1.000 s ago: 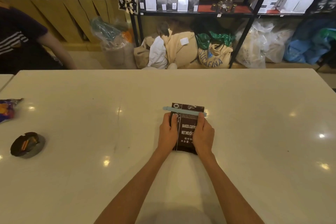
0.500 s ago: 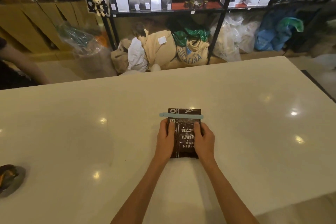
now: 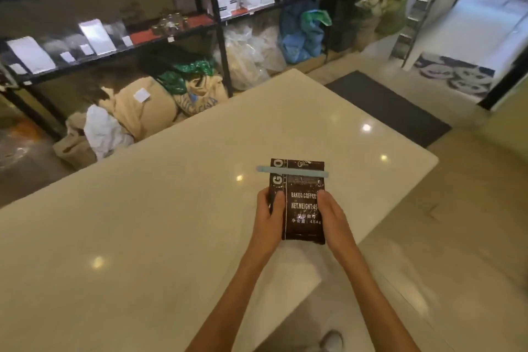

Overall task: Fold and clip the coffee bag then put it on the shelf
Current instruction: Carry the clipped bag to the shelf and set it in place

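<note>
A dark brown shiny coffee bag (image 3: 303,203) with white letters is held up in both hands over the big cream-white table (image 3: 143,223). The left hand (image 3: 268,220) grips its left edge and the right hand (image 3: 333,220) grips its right edge. A long light blue clip (image 3: 291,172) sits across the folded top. Behind the table stands a black metal shelf (image 3: 220,37) with white and dark bags.

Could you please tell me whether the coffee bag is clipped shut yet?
Clipped shut: the blue clip lies straight across the coffee bag near its top, while the left hand and right hand hold its sides.
</note>
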{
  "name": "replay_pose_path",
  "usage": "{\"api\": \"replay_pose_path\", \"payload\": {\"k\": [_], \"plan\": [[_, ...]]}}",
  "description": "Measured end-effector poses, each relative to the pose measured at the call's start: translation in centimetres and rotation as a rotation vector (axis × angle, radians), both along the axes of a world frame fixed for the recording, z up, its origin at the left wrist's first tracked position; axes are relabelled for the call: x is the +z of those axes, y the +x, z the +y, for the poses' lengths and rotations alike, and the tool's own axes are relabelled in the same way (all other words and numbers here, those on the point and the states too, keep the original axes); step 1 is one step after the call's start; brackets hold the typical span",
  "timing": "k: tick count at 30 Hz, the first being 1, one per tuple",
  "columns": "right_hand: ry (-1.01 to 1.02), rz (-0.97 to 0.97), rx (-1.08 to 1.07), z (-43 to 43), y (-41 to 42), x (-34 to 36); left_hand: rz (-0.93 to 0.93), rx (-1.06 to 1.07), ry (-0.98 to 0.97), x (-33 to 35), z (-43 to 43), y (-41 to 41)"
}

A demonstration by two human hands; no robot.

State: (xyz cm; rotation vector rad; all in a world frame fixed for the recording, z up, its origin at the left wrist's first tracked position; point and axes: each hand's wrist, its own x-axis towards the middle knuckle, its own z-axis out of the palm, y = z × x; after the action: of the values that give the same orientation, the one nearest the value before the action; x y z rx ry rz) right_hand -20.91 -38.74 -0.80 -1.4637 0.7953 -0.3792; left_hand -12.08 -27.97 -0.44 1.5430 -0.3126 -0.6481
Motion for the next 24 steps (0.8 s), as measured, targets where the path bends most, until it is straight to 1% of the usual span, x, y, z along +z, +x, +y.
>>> {"api": "replay_pose_path", "payload": {"k": [2,4,7,10,13,18,22,24], "plan": [[-0.057,0.067,-0.097,-5.1,-3.9,0.0,0.021,-0.08,-0.002,0.1,-6.3,-3.0],[-0.094,0.06,-0.255,-11.2,-8.2,0.3,0.016,-0.212,-0.016,0.2,-13.7,-6.7],[-0.144,0.077,-0.457,-17.9,-13.3,0.2,0.043,-0.352,-0.026,-0.1,-21.9,-11.1],[-0.145,0.085,-0.565,-24.6,-18.2,-0.2,0.039,-0.496,-0.03,0.4,-29.6,-15.1],[-0.144,0.101,-0.66,-30.8,-21.5,-0.2,-0.026,-0.635,-0.031,0.9,-36.7,-17.4],[-0.17,0.137,-0.767,-41.1,-23.5,-0.4,-0.011,-0.777,-0.019,0.3,-48.8,-18.5],[-0.209,0.142,-0.767,-49.7,-22.3,-0.1,0.01,-0.783,-0.054,-0.2,-57.9,-17.1],[-0.189,0.146,-0.76,-53.9,-20.7,0.2,0.067,-0.774,-0.033,-0.3,-62.1,-15.4]]}}
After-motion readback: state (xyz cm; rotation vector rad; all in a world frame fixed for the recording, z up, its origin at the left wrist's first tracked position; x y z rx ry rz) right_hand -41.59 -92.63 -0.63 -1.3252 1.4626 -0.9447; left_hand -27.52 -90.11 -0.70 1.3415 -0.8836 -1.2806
